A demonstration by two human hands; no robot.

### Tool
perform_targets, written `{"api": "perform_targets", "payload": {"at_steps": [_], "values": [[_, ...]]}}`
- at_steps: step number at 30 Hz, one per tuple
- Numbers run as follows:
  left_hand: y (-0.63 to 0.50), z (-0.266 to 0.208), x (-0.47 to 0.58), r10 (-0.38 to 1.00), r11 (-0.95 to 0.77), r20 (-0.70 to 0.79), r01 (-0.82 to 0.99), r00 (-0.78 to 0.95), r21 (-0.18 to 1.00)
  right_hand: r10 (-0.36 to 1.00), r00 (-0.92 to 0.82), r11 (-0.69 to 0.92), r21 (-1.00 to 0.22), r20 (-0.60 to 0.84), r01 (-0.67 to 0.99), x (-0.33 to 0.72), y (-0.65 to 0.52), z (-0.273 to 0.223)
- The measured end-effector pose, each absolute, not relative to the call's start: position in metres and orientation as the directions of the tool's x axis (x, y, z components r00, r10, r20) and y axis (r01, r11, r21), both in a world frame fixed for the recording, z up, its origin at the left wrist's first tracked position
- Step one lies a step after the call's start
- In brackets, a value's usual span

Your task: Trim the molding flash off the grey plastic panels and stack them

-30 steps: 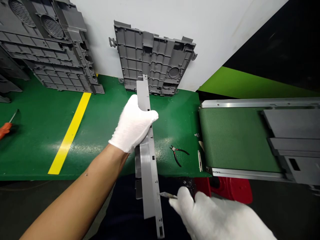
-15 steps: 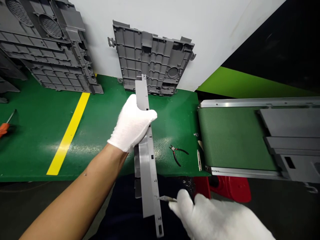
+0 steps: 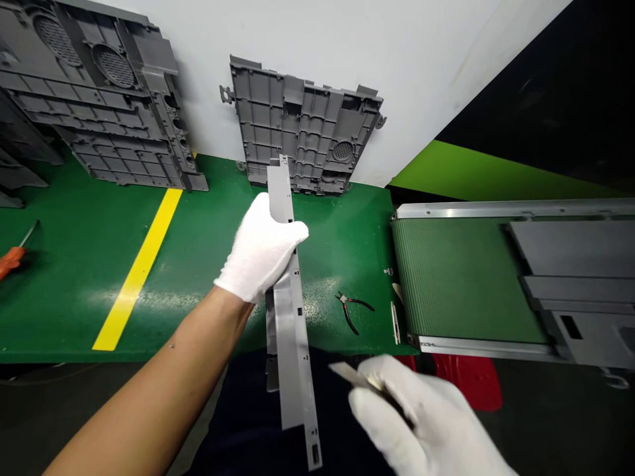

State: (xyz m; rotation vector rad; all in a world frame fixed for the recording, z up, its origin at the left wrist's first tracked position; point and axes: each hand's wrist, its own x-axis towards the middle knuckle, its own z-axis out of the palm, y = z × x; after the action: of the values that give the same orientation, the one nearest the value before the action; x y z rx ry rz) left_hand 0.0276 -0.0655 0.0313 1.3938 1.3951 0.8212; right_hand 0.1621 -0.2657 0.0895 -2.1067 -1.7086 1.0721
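My left hand (image 3: 262, 248), in a white glove, is closed around a long grey plastic panel (image 3: 290, 350) turned edge-on, with small slots along its narrow side. The panel slants from near the back wall down past the bench's front edge. In my gloved right hand (image 3: 417, 416) is a knife (image 3: 347, 373), pinched between thumb and fingers. Its pale blade points left toward the panel's edge but stands apart from it. The knife's handle is mostly hidden in the glove.
On the green bench (image 3: 208, 231) lie pliers (image 3: 350, 309) with black handles and an orange-handled screwdriver (image 3: 14, 258). Grey moulded panels (image 3: 302, 125) lean on the white wall. At right, a conveyor (image 3: 461, 277) carries another grey panel (image 3: 580, 264). A red stool (image 3: 469, 383) stands below.
My right hand has drawn the knife away from the panel's edge, up and to the right. My left hand still grips the panel in nearly the same place. The view has shifted slightly.
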Motion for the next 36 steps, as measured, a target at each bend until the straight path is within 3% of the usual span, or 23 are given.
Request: {"api": "perform_targets", "payload": {"at_steps": [3, 7, 12, 18, 25, 29, 32, 36], "values": [[-0.065, 0.028, 0.027, 0.980, 0.111, -0.157, 0.326, 0.119, 0.939, 0.828, 0.172, -0.531, -0.647, -0.534, 0.548, 0.148, -0.243, 0.075], [-0.066, 0.030, 0.025, 0.974, 0.129, -0.185, 0.354, 0.130, 0.926, 0.779, 0.123, -0.611, -0.703, -0.615, 0.363, 0.130, -0.229, 0.059], [-0.065, 0.031, 0.017, 0.964, 0.203, -0.245, 0.311, 0.103, 0.929, 0.620, -0.029, -0.709, -0.577, -0.784, 0.405, 0.141, -0.252, 0.065], [-0.003, 0.022, 0.005, 0.999, 0.025, -0.031, 0.222, 0.023, 0.975, 0.822, -0.086, -0.538, -0.816, -0.564, 0.211, 0.180, -0.252, 0.071], [0.047, 0.024, 0.016, 0.897, -0.123, 0.149, -0.089, 0.416, 0.988, 0.918, 0.031, -0.380, -0.852, -0.396, 0.361, 0.184, -0.193, 0.079], [0.042, 0.020, 0.019, 0.923, -0.089, 0.110, -0.072, 0.369, 0.993, 0.966, 0.050, -0.225, -0.733, -0.252, 0.642, 0.183, -0.137, 0.083], [0.039, 0.020, 0.016, 0.929, -0.023, 0.039, -0.047, 0.368, 0.999, 0.990, 0.015, -0.083, -0.498, -0.141, 0.863, 0.180, -0.093, 0.085], [0.039, 0.022, 0.011, 0.932, 0.038, -0.012, -0.066, 0.361, 0.997, 0.990, -0.029, -0.001, -0.212, -0.135, 0.977, 0.170, -0.051, 0.089]]}}
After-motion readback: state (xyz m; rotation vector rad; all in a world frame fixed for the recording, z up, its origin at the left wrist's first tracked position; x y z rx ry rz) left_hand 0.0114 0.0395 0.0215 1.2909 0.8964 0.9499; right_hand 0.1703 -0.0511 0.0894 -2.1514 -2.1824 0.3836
